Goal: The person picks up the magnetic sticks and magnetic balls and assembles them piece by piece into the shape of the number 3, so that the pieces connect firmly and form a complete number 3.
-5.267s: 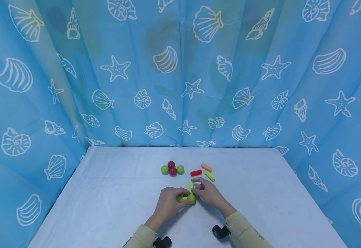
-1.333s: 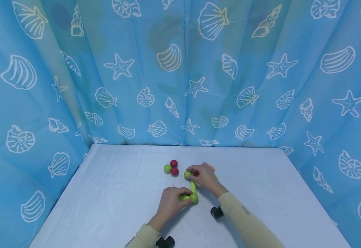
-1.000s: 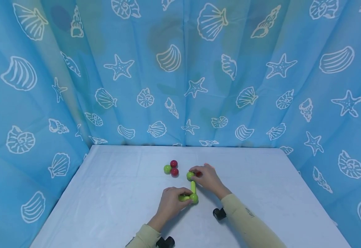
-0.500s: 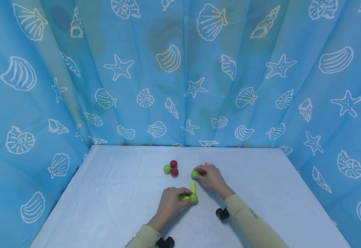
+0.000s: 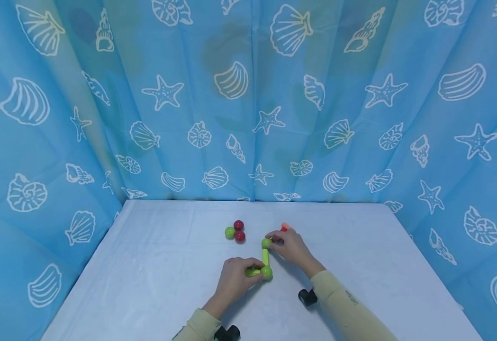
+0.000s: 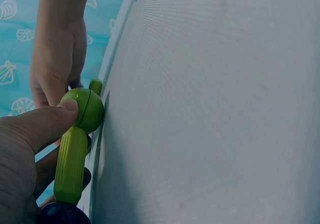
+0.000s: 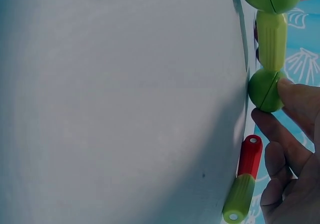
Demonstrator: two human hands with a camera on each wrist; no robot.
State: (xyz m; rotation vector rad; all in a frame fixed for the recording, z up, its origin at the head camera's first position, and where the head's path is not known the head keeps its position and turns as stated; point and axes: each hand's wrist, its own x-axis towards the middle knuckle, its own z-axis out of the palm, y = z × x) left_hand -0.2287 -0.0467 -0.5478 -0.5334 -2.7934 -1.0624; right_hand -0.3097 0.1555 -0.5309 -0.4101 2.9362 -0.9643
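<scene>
A person's left hand (image 5: 236, 280) and right hand (image 5: 292, 246) work at the middle of the white tabletop (image 5: 158, 284), on a small shape made of balls and sticks. At its corner sits the near green ball (image 5: 266, 273). The middle lime stick (image 5: 266, 257) runs from there toward 12 o'clock, up to the far green ball (image 5: 266, 243), and the two seem to touch. The side lime stick (image 5: 252, 273) goes from the corner toward 9 o'clock, tucked in by the left hand, and the left wrist view shows a dark ball (image 6: 64, 215) at its other end. The left thumb presses the near green ball while the other fingers curl in behind, so there is just a small gap, filled by the toy; this is likely to stop the corner from rolling or twisting. The right thumb and pointer are almost closed, pinching the far green ball from its 3 o'clock side, maybe to line it up with the stick's end. At 10 o'clock from that ball, a loose green ball (image 5: 230, 232), a back red ball (image 5: 239, 225) and a front red ball (image 5: 239, 237) sit bunched together, perhaps so they can't roll off. Between 1 and 2 o'clock, partly behind the right hand, lie a red stick (image 5: 284, 229) and an orange-pink stick (image 5: 286, 225). A spare green stick (image 7: 240, 199) shows only in the right wrist view.
</scene>
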